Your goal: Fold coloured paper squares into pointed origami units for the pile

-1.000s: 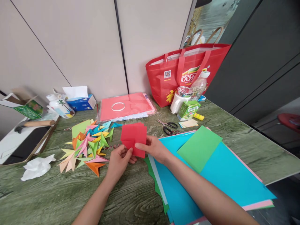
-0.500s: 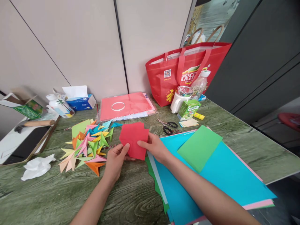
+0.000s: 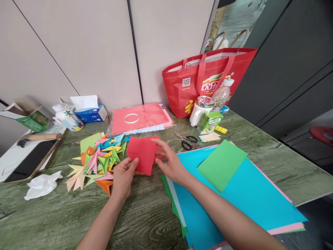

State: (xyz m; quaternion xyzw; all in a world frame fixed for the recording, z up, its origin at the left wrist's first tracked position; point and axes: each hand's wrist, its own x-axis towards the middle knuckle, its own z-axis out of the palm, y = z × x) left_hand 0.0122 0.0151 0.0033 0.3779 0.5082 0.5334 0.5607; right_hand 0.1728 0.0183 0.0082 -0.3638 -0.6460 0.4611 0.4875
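A piece of red paper (image 3: 142,152), seemingly in more than one layer, is held up over the table in front of me. My left hand (image 3: 125,173) pinches its lower left edge, thumb on the front and the other fingers behind. At its right edge is my right hand (image 3: 170,161), thumb and fingers apart; whether a fingertip touches the paper I cannot tell. Just left of the red paper lies a pile of folded paper pieces (image 3: 99,159) in several colours. Beneath my right forearm are large blue sheets (image 3: 249,194), with a green paper (image 3: 222,165) on top.
Black-handled scissors (image 3: 186,142) lie beyond my right hand. Behind them stand a green carton (image 3: 209,122), a white mug (image 3: 197,114), a bottle (image 3: 222,92) and a red bag (image 3: 182,93). A packet of pink paper (image 3: 145,118) rests by the wall. Crumpled tissue (image 3: 43,185) lies left.
The red paper has moved slightly left with my left hand. My right hand has loosened its pinch on the right side, and its fingers have spread apart.
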